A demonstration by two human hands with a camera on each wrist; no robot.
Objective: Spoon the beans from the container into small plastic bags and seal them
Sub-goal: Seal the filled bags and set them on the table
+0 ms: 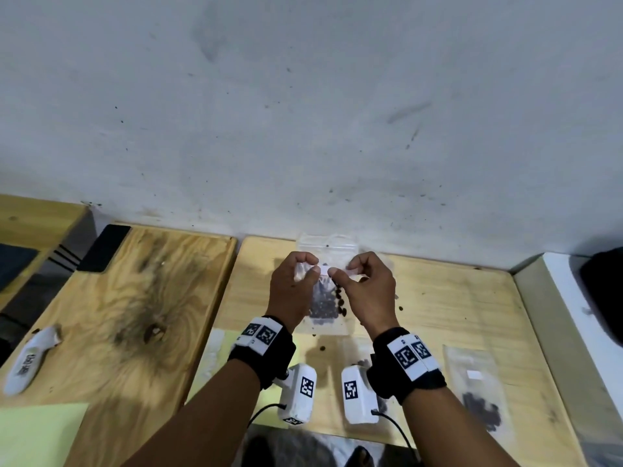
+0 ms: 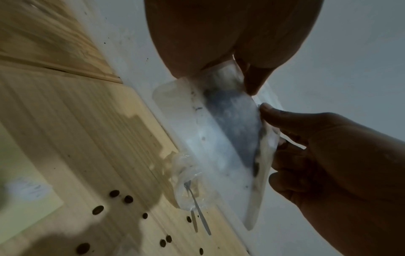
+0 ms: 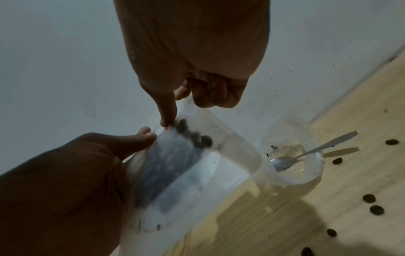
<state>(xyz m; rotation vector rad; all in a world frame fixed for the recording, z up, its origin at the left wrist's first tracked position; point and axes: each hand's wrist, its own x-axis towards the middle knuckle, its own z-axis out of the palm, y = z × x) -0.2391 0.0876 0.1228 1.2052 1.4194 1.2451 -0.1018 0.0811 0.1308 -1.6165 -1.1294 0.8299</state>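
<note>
A small clear plastic bag (image 1: 326, 306) with dark beans in its lower half hangs upright above the light wooden table (image 1: 455, 298). My left hand (image 1: 312, 268) and my right hand (image 1: 337, 273) pinch its upper part side by side, thumbs in front, at a white strip. In the left wrist view the bag (image 2: 230, 121) is seen from below, blurred. In the right wrist view the bag (image 3: 186, 164) has beans near my fingertips. Behind it on the table stands a clear container (image 3: 291, 155) with a metal spoon (image 3: 282, 162) in it and almost no beans.
Loose beans (image 3: 392, 142) lie scattered on the table. A filled bag (image 1: 478, 399) lies at the right front, and another (image 1: 362, 362) lies between my wrists. The wall rises right behind. On the left board lie a white object (image 1: 30, 358) and a black phone (image 1: 104, 247).
</note>
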